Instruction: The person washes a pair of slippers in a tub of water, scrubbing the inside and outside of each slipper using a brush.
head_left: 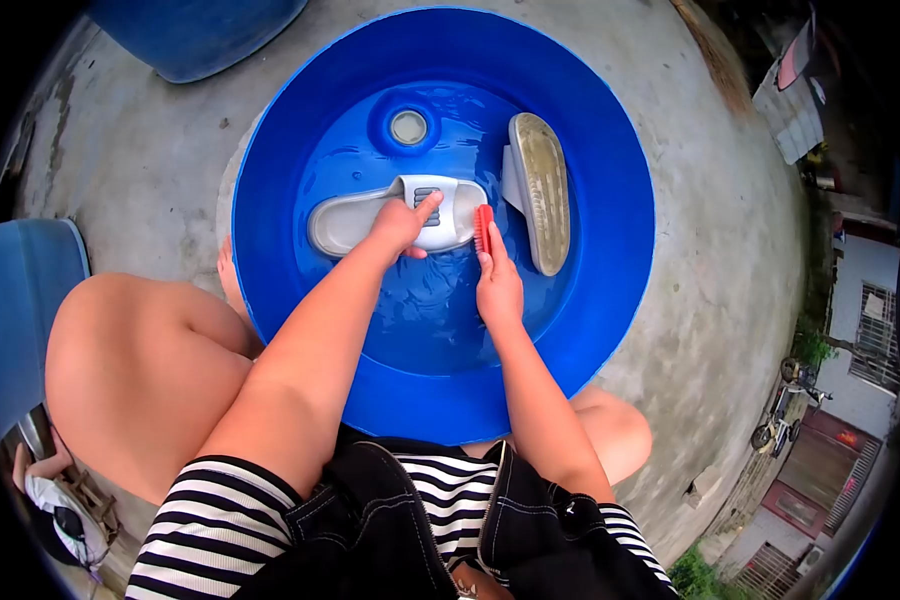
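Note:
A white slide sandal [346, 224] with a grey-ribbed strap lies sole down in a round blue tub [610, 250] holding shallow water [420, 320]. My left hand [400, 226] grips the sandal at its strap, index finger stretched over the top. In my right hand [499, 285] is a red scrub brush [483, 228], its bristles turned toward the sandal's toe end and close against it. The second slide sandal [542, 195] rests on its side by the tub's right wall, its dirty sole showing.
A round plug-like fitting [408, 127] stands up from the tub floor. Blue containers [30, 300] sit on the concrete ground [140, 180] at left and upper left. My bent knees flank the tub. Another person [65, 505] is at lower left; a motorbike [778, 415] stands far right.

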`<action>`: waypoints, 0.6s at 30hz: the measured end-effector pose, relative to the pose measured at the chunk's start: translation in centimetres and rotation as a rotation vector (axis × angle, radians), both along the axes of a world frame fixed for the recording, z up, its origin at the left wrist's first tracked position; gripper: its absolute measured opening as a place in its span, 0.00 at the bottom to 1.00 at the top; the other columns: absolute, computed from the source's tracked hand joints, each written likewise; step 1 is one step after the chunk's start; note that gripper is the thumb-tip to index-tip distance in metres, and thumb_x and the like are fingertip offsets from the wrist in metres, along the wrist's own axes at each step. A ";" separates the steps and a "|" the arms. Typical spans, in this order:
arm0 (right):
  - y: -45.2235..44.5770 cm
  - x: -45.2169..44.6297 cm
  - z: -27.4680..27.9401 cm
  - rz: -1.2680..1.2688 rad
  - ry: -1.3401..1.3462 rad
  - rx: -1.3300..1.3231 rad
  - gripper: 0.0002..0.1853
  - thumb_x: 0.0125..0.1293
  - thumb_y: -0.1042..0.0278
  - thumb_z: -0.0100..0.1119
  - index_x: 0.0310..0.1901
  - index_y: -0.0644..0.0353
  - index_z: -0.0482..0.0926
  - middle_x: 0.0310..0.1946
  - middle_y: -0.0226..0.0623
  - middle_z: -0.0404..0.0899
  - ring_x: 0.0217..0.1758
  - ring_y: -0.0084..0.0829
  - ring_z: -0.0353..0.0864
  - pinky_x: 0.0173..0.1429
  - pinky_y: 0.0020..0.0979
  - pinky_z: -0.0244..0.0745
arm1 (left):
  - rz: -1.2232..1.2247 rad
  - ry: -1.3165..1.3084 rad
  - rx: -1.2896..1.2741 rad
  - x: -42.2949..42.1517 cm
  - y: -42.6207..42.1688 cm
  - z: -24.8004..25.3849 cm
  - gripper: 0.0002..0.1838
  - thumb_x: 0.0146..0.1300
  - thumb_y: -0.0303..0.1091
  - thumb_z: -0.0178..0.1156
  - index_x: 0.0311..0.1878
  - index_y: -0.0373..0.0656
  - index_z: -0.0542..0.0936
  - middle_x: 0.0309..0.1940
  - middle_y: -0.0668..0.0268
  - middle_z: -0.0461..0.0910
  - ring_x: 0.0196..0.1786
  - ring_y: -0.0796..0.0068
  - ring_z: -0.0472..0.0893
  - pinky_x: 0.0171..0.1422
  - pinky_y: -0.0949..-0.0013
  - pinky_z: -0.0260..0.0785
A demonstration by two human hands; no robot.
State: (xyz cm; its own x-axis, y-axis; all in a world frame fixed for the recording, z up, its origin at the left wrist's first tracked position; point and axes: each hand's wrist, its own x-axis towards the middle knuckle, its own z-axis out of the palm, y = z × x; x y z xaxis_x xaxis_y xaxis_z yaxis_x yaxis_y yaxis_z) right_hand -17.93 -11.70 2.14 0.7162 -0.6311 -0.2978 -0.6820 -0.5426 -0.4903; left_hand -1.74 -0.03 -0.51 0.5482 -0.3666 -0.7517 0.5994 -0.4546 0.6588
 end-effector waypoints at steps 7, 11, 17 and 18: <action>3.3 1.7 -0.1 0.123 -0.302 -0.008 0.29 0.76 0.66 0.57 0.76 0.31 0.69 0.37 0.45 0.82 0.45 0.44 0.86 0.50 0.42 0.79 | -0.041 0.050 0.012 0.4 0.2 0.1 0.40 0.69 0.64 0.61 0.59 0.28 0.80 0.49 0.52 0.84 0.37 0.63 0.87 0.27 0.68 0.84; -0.1 9.1 2.1 0.173 0.054 -0.166 0.25 0.76 0.60 0.56 0.72 0.27 0.73 0.41 0.49 0.84 0.46 0.50 0.86 0.50 0.48 0.81 | -0.111 -0.126 -0.019 -0.1 0.8 -0.5 0.47 0.69 0.72 0.54 0.48 0.22 0.82 0.35 0.48 0.86 0.23 0.59 0.88 0.24 0.66 0.78; -0.2 9.5 2.2 0.222 0.028 -0.173 0.22 0.77 0.58 0.53 0.71 0.28 0.75 0.42 0.50 0.84 0.45 0.51 0.87 0.50 0.49 0.81 | -0.143 -0.156 -0.051 -0.5 0.5 -1.9 0.40 0.74 0.63 0.54 0.52 0.24 0.82 0.39 0.47 0.87 0.27 0.57 0.89 0.30 0.64 0.81; 0.3 8.0 1.9 0.237 -0.012 -0.192 0.22 0.77 0.57 0.55 0.70 0.28 0.75 0.38 0.48 0.83 0.43 0.51 0.86 0.49 0.48 0.81 | -0.146 -0.153 -0.033 -0.5 0.5 -1.2 0.36 0.75 0.59 0.55 0.52 0.24 0.82 0.39 0.48 0.88 0.29 0.57 0.90 0.32 0.64 0.81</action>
